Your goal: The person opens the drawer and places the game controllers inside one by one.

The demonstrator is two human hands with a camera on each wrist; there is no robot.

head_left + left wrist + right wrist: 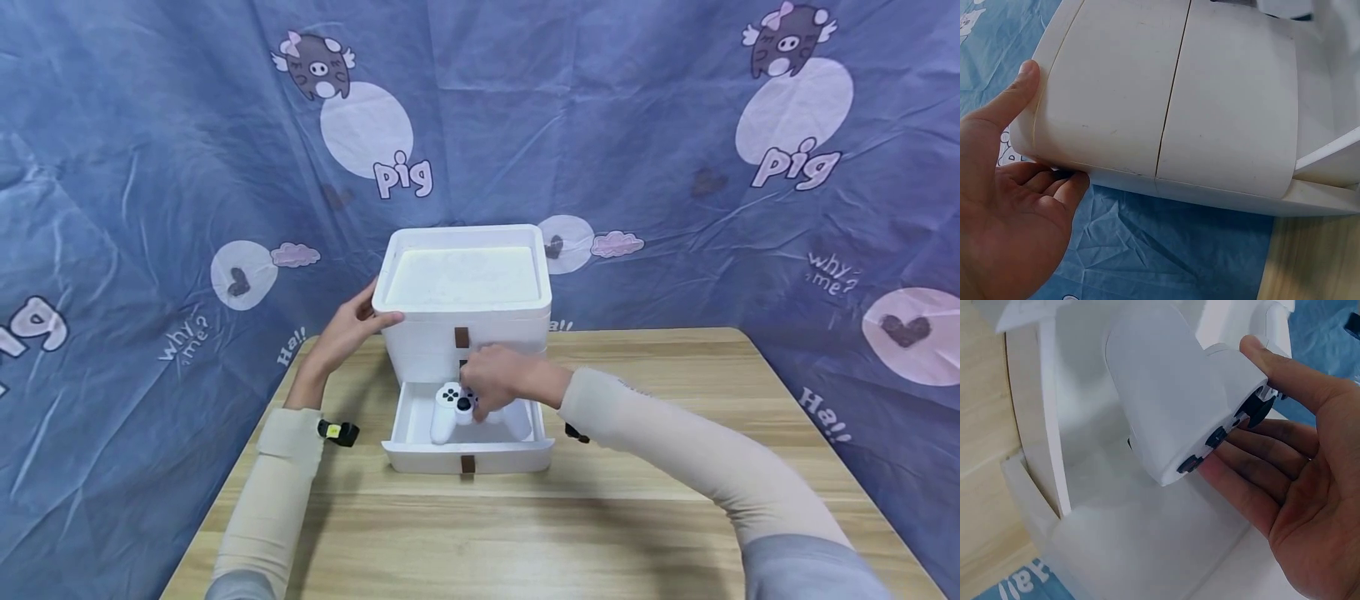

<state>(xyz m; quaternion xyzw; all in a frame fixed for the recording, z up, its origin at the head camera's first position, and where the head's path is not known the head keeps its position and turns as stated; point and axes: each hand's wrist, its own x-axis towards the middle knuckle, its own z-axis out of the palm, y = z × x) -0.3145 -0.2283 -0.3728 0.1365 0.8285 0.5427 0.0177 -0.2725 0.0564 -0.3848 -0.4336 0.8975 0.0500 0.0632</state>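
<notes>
A white drawer cabinet [423,354] stands on the table with its bottom drawer [435,461] pulled out. My left hand [348,333] holds the cabinet's upper left corner; in the left wrist view the thumb [1024,81] lies on the front by the top rim and the fingers bend against the side. Over the open drawer, my right hand [495,379] grips a white game controller [443,423] with black buttons. The right wrist view shows the thumb and fingers of this hand [1300,487] around the middle of the controller [1160,387].
Brown tabs [462,337] mark the drawer fronts. The cabinet's top is a shallow rimmed tray [465,279]. Behind the wooden table [645,367] hangs a blue patterned cloth [495,117]. Black wrist devices [339,432] sit near both wrists.
</notes>
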